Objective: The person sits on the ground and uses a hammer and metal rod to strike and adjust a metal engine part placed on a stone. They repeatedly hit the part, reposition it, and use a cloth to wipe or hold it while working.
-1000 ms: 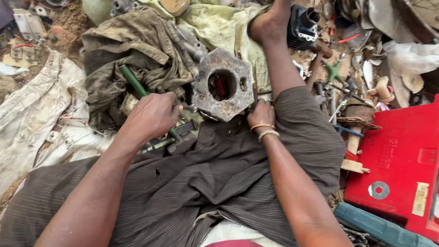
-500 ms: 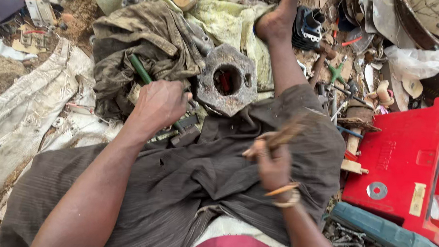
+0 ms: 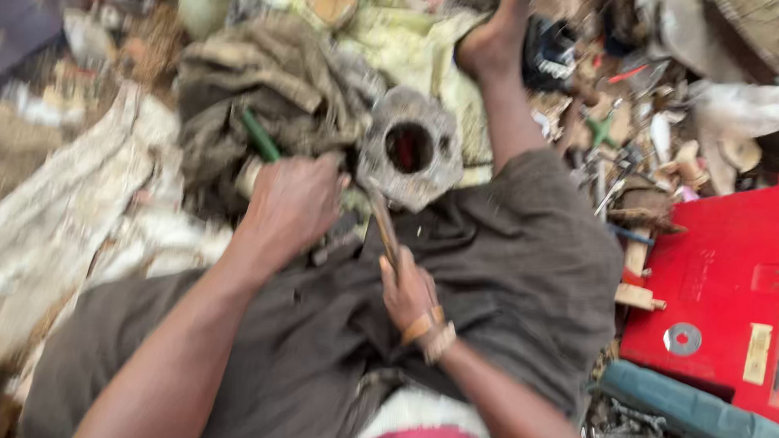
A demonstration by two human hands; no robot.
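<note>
Nearest us, our right hand (image 3: 410, 295) is closed around a wooden-handled tool (image 3: 383, 227) that slants up to the grey metal housing (image 3: 411, 151). Our left hand (image 3: 288, 208) is clenched on a green-handled tool (image 3: 259, 138) just left of it. The housing rests between our knees; beyond lie dirty rags (image 3: 265, 81).

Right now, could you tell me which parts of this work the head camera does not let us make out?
- Head of the wooden-handled tool in the right hand: lost in motion blur against the metal housing.
- Green-handled tool: its tip is hidden under the left hand.
- Red case: cut off by the right edge.
</note>
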